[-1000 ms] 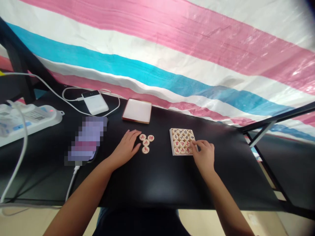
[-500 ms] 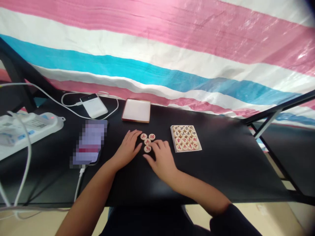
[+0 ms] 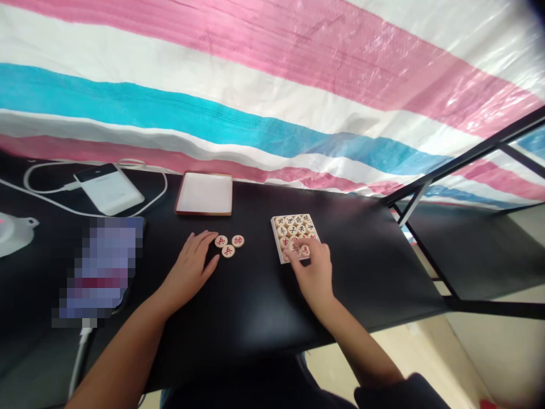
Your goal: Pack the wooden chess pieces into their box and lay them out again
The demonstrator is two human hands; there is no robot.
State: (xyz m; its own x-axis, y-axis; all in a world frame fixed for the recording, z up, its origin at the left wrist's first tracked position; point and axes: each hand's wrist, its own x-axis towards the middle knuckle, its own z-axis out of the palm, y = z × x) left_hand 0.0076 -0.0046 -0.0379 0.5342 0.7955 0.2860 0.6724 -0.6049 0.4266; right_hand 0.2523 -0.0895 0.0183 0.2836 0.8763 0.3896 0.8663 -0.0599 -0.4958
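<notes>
Three round xiangqi pieces with red characters lie grouped on the black table: the left piece [image 3: 221, 241], the right piece [image 3: 238, 241] and the front piece [image 3: 228, 250]. My left hand [image 3: 191, 267] rests just left of them, fingers apart, its index fingertip beside the left piece. My right hand [image 3: 315, 270] is over the front of the square box [image 3: 275, 238]. A xiangqi piece [image 3: 296, 246] with a red character is pinched between thumb and fingers there. Rows of black- and red-lettered pieces fill the box; my fingers partly hide the front ones.
A shallow lid [image 3: 204, 194] with a white inside lies at the back. To the left are a white power bank [image 3: 111, 190] with a looped cable, a phone [image 3: 102, 264] on a charging cable, and part of a power strip [image 3: 15, 234]. Black frame bars [image 3: 464, 159] stand right.
My right hand has moved from the loose group to the box with one piece. The loose group has gone from several pieces to three. The view has shifted right.
</notes>
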